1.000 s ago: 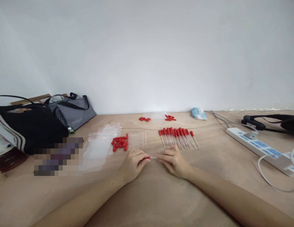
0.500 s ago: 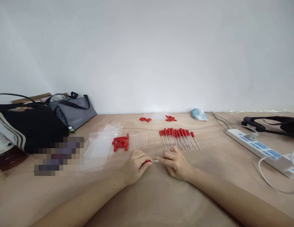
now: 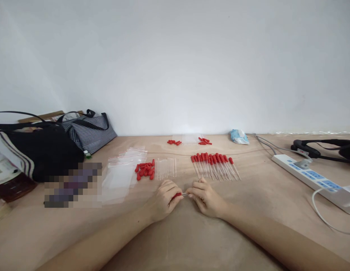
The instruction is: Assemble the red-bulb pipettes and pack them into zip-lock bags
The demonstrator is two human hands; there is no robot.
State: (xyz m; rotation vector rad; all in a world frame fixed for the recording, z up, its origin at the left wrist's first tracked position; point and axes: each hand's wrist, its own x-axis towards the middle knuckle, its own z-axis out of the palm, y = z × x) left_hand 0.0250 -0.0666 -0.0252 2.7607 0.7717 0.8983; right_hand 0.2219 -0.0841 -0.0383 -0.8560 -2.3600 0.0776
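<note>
Between thumb and fingers, my left hand [image 3: 167, 198] pinches a red rubber dropper bulb [image 3: 177, 195]. My right hand [image 3: 204, 197] is closed on a thin clear glass tube [image 3: 185, 194], whose left end meets the bulb; how deep it sits inside is hidden. Beyond my left hand lie a heap of loose red bulbs [image 3: 145, 170] and a row of bare glass tubes [image 3: 165, 168]. Past my right hand, several droppers with red bulbs fitted [image 3: 215, 165] lie side by side, tips toward me.
Clear zip bags [image 3: 120, 180] lie at the left, near a black bag [image 3: 56, 150] and a striped bag [image 3: 91, 131]. More red bulbs [image 3: 204, 141] are by the wall, with a blue packet [image 3: 239, 136]. A power strip [image 3: 312, 180] with cables and a black headset [image 3: 318, 148] are at the right.
My hands have come slightly closer together, so less of the glass tube shows between them. Both keep their hold. The view has shifted a little.
</note>
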